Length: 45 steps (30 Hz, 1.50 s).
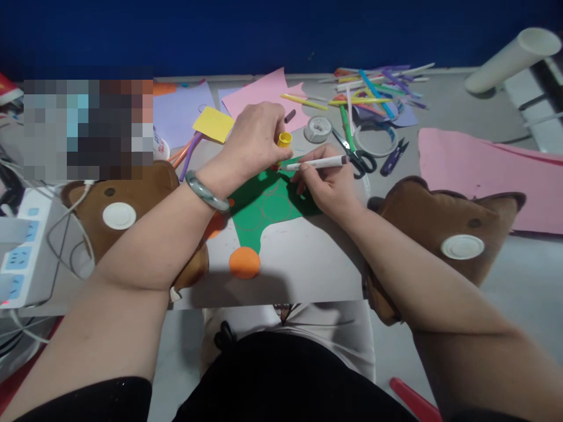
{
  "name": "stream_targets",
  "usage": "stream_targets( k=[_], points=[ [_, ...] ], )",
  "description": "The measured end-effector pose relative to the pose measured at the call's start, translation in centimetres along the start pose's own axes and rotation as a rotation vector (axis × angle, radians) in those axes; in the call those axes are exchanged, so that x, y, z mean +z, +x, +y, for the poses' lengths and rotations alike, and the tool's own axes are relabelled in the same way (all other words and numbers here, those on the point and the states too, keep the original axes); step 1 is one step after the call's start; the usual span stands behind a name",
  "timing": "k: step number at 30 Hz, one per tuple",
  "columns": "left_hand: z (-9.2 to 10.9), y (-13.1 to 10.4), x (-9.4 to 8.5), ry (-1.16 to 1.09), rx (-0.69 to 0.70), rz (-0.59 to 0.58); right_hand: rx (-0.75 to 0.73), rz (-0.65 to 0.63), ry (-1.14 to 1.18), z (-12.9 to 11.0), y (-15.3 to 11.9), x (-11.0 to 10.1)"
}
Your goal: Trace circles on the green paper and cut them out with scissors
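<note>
Our left hand point(259, 133) pinches the yellow tube point(284, 142), roughly upright over the green sheet point(276, 208). Our right hand point(336, 186) grips the pen point(329, 162), which lies nearly crosswise to the tube, its tip pointing left, just beside the tube's lower end.

We get one view only, head-worn, looking forward and down over the person's torso point(281, 381) at both forearms and the table point(316, 258); hands sit mid-distance, blue wall point(281, 38) behind. No second view shares it.
</note>
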<state>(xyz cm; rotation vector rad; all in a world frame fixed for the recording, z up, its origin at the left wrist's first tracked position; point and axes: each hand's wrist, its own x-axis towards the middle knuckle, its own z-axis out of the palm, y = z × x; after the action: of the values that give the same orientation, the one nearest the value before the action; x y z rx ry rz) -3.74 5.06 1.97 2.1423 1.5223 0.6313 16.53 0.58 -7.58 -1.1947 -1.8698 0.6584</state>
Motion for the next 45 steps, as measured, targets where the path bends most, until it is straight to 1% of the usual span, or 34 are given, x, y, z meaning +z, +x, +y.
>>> stream_targets(
  k=[4,7,9,12,17,22,29,36,42,45],
  points=[
    [-0.1,0.1,0.0,-0.016,0.0,0.003,-0.066,0.028,-0.053,-0.7,-0.8,-0.6],
    [-0.1,0.1,0.0,-0.017,0.013,-0.005,-0.176,-0.011,-0.192,-1.6,-1.3,-0.8],
    [0.1,0.0,-0.1,-0.001,0.012,-0.015,-0.232,-0.056,-0.292,-2.0,-1.4,-0.6],
    [0.4,-0.2,-0.1,0.033,0.037,-0.008,-0.279,-0.097,-0.373,-2.1,-1.4,-0.1],
    [0.2,-0.1,0.1,0.03,0.071,-0.005,-0.386,-0.097,-0.429,-1.5,-1.4,0.7],
    [-0.2,0.2,0.3,0.065,0.087,0.01,-0.396,-0.112,-0.487,-0.9,-1.4,1.1],
    [0.2,-0.1,-0.1,0.001,0.071,0.0,-0.393,-0.159,-0.583,-1.2,-1.3,1.2],
    [0.2,-0.1,0.0,0.004,0.085,0.005,-0.393,-0.189,-0.592,-1.6,-1.1,1.1],
    [0.1,0.2,0.1,0.014,0.053,-0.01,-0.369,-0.197,-0.567,-1.5,-1.2,1.1],
    [0.1,0.4,0.1,-0.006,0.053,-0.006,-0.412,-0.179,-0.58,-1.6,-1.2,1.0]
  ],
)
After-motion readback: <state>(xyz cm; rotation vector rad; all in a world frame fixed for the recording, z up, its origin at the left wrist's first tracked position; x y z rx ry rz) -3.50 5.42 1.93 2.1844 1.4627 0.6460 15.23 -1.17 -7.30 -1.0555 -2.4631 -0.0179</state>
